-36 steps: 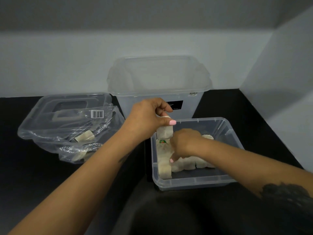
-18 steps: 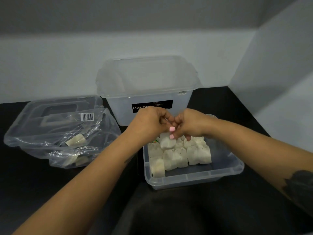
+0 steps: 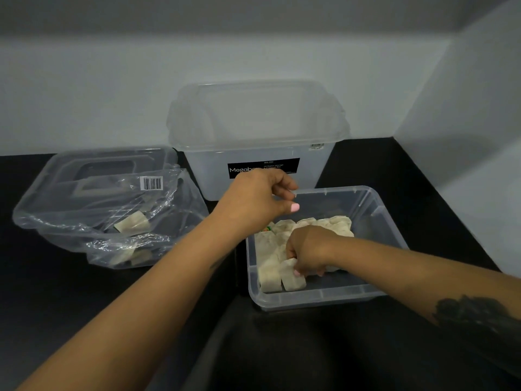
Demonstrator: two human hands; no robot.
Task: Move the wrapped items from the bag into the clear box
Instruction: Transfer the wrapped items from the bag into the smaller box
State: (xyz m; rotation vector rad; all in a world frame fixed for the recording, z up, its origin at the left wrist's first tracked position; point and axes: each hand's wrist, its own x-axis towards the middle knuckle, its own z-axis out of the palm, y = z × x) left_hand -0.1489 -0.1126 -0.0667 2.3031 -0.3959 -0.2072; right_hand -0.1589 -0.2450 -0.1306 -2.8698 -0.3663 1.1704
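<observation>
- Lying packed in rows, the pale wrapped items (image 3: 275, 251) fill the left and far part of the clear box (image 3: 369, 294), which sits on the black tabletop (image 3: 56, 306) at front right; several are hidden under the right hand, so their count cannot be told.
- A small green and orange spot shows on one wrapper at the far left of the rows; it is too small to make out.
- The right hand (image 3: 308, 251) reaches down into the box, its grip curled round a wrapped item (image 3: 293, 277) in the nearest row, thumb and fingertips pinching its top.
- The left hand (image 3: 255, 200) hovers above the box's far left corner, fingers loosely curled with the thumb free; its grip holds nothing.
- A crumpled clear bag (image 3: 127, 221) lies to the left, well apart from the box, with a few wrapped items inside, blurred by the plastic's folds.
- The bag rests against a clear lid (image 3: 84, 170) with a handle and a barcode sticker.
- A tall lidded storage bin (image 3: 256, 131) stands behind the box; the left hand partly covers its black label.
</observation>
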